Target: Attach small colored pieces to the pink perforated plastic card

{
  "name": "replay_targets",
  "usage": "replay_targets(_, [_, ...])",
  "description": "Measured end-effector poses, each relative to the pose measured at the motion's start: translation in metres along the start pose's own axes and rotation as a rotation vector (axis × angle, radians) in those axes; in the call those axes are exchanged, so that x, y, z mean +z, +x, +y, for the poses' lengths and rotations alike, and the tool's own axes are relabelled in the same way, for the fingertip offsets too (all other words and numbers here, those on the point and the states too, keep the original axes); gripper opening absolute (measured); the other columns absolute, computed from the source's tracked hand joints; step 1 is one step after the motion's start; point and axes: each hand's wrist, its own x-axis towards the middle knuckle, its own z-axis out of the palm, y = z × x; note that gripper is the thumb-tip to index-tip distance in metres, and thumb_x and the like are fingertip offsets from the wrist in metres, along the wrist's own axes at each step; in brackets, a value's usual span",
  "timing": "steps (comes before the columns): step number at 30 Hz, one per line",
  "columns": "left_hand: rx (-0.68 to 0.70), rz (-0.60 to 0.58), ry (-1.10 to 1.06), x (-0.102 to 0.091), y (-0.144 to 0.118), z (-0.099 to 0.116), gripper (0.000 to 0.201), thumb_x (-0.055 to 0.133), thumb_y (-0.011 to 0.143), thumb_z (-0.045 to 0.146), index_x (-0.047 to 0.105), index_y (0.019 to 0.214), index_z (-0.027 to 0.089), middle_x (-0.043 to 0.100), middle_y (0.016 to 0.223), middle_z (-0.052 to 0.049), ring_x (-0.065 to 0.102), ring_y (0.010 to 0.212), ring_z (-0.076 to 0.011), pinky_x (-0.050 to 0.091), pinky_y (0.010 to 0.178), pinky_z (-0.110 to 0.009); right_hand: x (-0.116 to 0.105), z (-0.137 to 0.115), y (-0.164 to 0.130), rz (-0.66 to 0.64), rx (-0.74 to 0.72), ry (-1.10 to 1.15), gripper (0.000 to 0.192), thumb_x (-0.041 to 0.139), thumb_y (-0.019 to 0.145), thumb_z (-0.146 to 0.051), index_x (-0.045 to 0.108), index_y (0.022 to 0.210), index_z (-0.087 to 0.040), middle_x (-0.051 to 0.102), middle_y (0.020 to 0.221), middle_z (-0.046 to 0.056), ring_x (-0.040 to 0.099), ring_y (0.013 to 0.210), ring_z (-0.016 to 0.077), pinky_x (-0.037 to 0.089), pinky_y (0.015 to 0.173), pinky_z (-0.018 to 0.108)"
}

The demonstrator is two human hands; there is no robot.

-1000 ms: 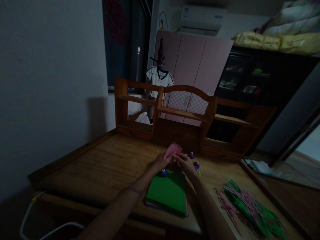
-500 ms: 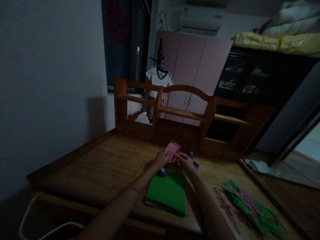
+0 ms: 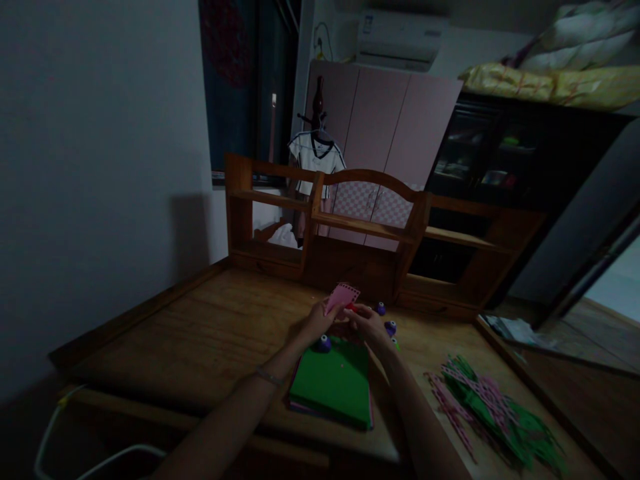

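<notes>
My left hand [image 3: 320, 320] pinches a small pink sheet [image 3: 341, 297] of paper or felt, tilted up above the desk. A row of small dark notches or holes runs along its far edge. My right hand [image 3: 367, 325] is closed at the sheet's right side, its fingers around a small red object [image 3: 351, 307] that touches the sheet; its exact kind is hidden by the fingers. Below both hands lies a stack of green sheets [image 3: 330, 387] with other colours underneath. A purple round piece with a white top [image 3: 324, 343] sits at the stack's far left corner.
More purple pieces [image 3: 391, 327] stand right of my right hand, with a bit of bright green beside them. Cut green and pink strips [image 3: 493, 407] lie heaped on the desk [image 3: 210, 333] at right. A wooden shelf unit [image 3: 365, 227] rises along the back.
The red object has shifted slightly left and shows more between my right fingers. My left hand keeps its hold on the pink sheet. The whole view has shifted a little.
</notes>
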Motion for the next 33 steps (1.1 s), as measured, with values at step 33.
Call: replay_targets(33, [-0.105,0.198,0.006,-0.010,0.003,-0.004,0.047,0.052,0.077,0.051,0.062,0.100,0.012,0.065,0.078,-0.007,0.056,0.052,-0.0137,0.042,0.048,-0.023,-0.008,0.002,0.008,0.078,-0.065,0.134,0.043,0.064,0.071,-0.057,0.060,0.082,-0.016,0.055,0.061,0.001,0.052,0.052,0.0112,0.038,0.046,0.020])
